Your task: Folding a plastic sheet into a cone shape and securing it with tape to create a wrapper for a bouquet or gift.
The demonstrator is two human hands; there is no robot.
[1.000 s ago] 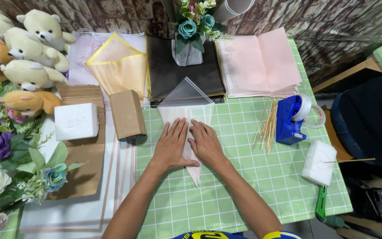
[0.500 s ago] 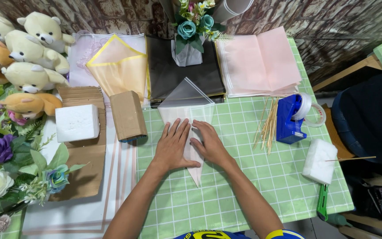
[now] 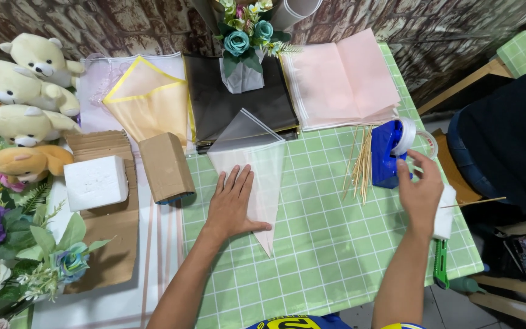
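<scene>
Teddy bears [image 3: 22, 91], plush, cream and tan, are piling at the far left edge, with artificial flowers [image 3: 7, 256] in purple, white and teal below them. White foam block [image 3: 95, 181] is sitting on brown corrugated cardboard [image 3: 108, 244]; just beside it a small brown cardboard box [image 3: 165, 167] is lying tilted. Behind, a translucent wrapping sheet with a yellow border [image 3: 147, 103] is lying next to a stack of black sheets [image 3: 232, 109].

Left hand [image 3: 231, 204] is lying flat, fingers spread and fully extended, palm pressing down on the folded translucent wrapping sheet [image 3: 257, 170]. The sheet is forming a long cone-like triangle, point toward the person, resting on the green checked tablecloth [image 3: 324, 244] near the table's middle.

Small vase of teal flowers [image 3: 243, 55] is standing at the back; pink sheets [image 3: 342, 79] are lying to its right. Thin wooden skewers [image 3: 360, 161] are lying in a loose bundle just beside the blue tape dispenser [image 3: 391, 152].

Right hand [image 3: 420, 192] is hovering half open, fingers loosely curled, fingertips at the dispenser's clear tape roll [image 3: 418, 137]; whether it is gripping tape, cannot tell. White foam piece [image 3: 444, 210] is lying partly under that hand.
</scene>
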